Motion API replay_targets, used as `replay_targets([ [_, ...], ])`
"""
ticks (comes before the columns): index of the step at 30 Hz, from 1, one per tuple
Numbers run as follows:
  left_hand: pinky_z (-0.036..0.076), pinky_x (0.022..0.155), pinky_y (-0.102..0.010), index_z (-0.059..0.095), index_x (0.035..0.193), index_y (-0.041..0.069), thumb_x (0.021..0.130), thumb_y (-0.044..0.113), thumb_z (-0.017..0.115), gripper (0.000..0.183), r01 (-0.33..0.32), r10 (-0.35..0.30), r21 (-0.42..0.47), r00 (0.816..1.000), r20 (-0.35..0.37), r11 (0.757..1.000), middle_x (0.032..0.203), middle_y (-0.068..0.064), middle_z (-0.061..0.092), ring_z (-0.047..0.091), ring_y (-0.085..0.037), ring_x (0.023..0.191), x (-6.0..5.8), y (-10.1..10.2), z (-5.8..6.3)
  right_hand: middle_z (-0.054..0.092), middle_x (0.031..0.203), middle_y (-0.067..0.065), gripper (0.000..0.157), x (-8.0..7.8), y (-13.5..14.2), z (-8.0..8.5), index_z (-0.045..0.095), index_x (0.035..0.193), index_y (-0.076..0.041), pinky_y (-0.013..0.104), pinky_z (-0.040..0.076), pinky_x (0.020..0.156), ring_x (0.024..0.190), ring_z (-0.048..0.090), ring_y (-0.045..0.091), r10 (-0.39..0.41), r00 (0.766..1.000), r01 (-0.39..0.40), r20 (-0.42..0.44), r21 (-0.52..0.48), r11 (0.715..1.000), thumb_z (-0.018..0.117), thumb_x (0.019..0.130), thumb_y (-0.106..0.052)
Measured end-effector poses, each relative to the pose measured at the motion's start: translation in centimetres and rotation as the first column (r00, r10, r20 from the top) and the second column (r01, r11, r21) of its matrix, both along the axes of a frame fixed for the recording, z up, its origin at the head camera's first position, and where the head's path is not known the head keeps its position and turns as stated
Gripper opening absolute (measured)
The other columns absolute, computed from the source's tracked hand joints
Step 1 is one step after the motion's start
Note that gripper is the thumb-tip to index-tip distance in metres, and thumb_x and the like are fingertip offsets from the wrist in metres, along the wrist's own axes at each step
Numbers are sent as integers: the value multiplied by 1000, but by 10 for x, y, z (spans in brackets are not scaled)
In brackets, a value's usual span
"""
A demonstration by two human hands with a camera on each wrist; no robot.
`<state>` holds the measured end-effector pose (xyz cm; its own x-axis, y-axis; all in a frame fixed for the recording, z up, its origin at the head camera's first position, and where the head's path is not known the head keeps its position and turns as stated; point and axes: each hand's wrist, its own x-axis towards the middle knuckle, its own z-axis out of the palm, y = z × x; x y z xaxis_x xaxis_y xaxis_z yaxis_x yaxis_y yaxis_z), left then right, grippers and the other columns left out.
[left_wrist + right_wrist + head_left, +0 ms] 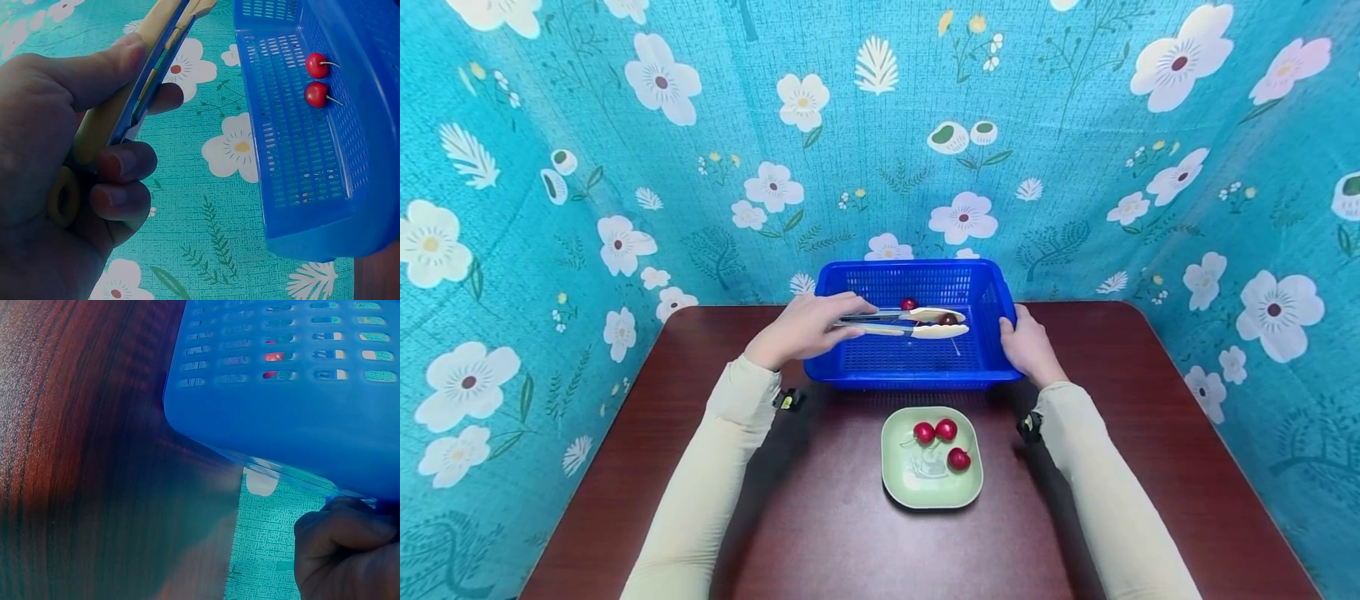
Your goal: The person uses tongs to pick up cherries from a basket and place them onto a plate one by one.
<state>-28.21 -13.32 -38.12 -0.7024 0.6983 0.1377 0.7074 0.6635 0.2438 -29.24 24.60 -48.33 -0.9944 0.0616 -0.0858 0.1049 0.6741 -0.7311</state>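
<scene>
My left hand (808,327) grips a pair of tongs (887,329), thumb on one arm and fingers curled round the other. The pale scalloped tips reach over the blue plastic basket (917,381). A dark red cherry (949,318) shows between those tips, its stem hanging down. Inside the basket, two red cherries with stems, one nearer the top (317,65), lie close together in the left wrist view. My right hand (1030,343) holds the basket's right rim, with fingers curled at its edge in the right wrist view.
In front of the basket, a pale green square plate (898,483) bears three red cherries (958,459). Everything stands on a dark red-brown wooden table (820,533). A turquoise flowered cloth (715,167) hangs behind and at both sides, close to the basket's back.
</scene>
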Motion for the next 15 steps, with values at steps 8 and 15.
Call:
replay_targets([
  [8,47,68,-31,65,137,24,104,34,64,35,19,-18,19,1000,-23,1000,117,4,70,60,-14,80,7,-7,0,45,152,34,58,0,0,0,23,161,3,66,43,108,132,54,53,0,1000,0,-3,-5,1000,32,113,-29],
  [15,45,66,-30,65,139,25,103,34,65,37,50,-49,42,998,-28,998,116,4,70,58,-12,79,14,-11,2,45,152,34,58,0,0,0,23,160,3,67,43,108,132,54,53,2,1000,-2,-2,-5,1000,32,113,-30],
])
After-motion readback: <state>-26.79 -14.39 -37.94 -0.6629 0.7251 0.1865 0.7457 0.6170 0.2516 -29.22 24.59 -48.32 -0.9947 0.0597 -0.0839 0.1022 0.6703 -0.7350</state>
